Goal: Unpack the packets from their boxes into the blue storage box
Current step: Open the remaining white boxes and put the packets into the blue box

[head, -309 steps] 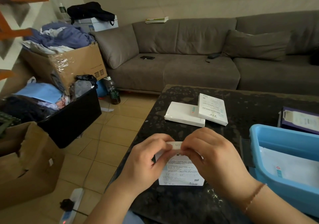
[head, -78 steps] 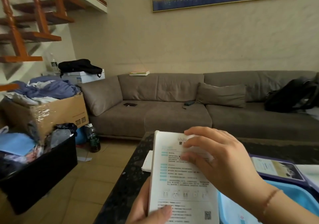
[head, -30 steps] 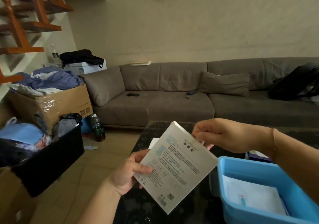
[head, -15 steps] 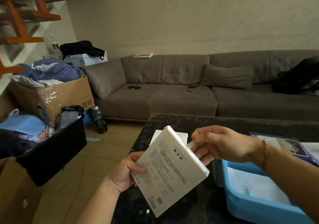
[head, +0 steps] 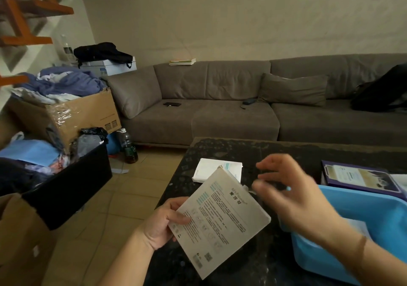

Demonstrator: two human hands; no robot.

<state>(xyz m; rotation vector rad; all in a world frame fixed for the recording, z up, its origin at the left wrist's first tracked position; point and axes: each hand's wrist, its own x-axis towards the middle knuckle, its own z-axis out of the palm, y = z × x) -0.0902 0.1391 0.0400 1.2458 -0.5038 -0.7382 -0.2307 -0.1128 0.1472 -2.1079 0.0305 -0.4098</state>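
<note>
Left hand (head: 164, 224) grips the white box (head: 220, 217) over the table's near edge; right hand (head: 293, 199), blurred, grip indeterminate. Recommend tilting opening toward blue storage box (head: 352, 219).

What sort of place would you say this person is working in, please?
Most likely a home living room: a long grey sofa stands against the wall, a wooden staircase rises at left, and a cardboard box is piled with clothes.

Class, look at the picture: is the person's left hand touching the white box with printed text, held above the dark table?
Touching. The head view shows the left hand gripping the white box at its lower left edge, thumb pressed on the printed face.
</note>
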